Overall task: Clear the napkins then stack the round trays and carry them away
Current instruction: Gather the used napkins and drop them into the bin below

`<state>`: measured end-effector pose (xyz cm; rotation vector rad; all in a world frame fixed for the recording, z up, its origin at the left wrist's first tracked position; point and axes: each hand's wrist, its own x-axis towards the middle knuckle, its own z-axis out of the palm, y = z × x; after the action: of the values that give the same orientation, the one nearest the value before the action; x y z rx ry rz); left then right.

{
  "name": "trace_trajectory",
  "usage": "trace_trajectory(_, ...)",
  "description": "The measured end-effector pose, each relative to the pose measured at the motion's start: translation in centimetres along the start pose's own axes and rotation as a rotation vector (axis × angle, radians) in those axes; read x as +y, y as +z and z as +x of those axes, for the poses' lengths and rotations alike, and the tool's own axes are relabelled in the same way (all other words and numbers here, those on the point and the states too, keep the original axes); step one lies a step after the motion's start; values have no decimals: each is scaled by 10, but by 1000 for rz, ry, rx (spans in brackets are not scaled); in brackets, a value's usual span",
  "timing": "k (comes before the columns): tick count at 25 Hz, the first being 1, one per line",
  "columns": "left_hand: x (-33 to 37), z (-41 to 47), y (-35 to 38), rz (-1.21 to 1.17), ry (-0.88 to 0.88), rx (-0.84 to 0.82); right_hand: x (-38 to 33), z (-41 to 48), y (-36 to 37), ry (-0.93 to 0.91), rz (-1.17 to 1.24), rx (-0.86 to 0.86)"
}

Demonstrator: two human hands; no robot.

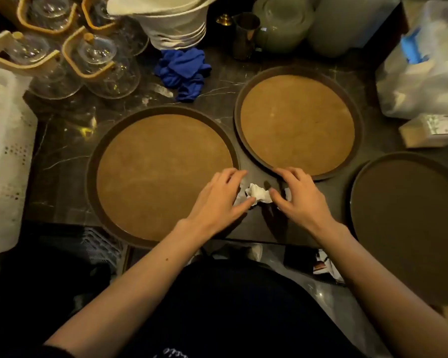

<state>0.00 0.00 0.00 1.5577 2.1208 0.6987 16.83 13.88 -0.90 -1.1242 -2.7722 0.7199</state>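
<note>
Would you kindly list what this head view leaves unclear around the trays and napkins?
- Crumpled white napkin: partly covered by the left hand and right hand; napkin count unclear.
- Dark round tray: cut off by the right edge.
- Grip: fingers hide whether either hand has closed on it.

white crumpled napkin (pixel 258 193), brown round trays (pixel 163 174), blue cloth (pixel 183 71), dark marbled counter (pixel 62 151)

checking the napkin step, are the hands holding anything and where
Both hands, left and right, pinch one crumpled white napkin by its opposite ends, between the trays.
</note>
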Motion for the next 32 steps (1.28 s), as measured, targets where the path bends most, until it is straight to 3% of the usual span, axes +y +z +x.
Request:
trace_trajectory(4,12,8,16,-29,27,-149,16,-16,-1,74,-72,-30)
trace_trajectory(11,21,24,31,169,11,-340,29,-28,9,112,12,-116)
trace_trajectory(24,25,17,33,-3,30,-253,26,-53,10,160,158,48)
trace_trajectory(32,37,-6,27,-126,154,-175,-1,-100,-5,258,264,322)
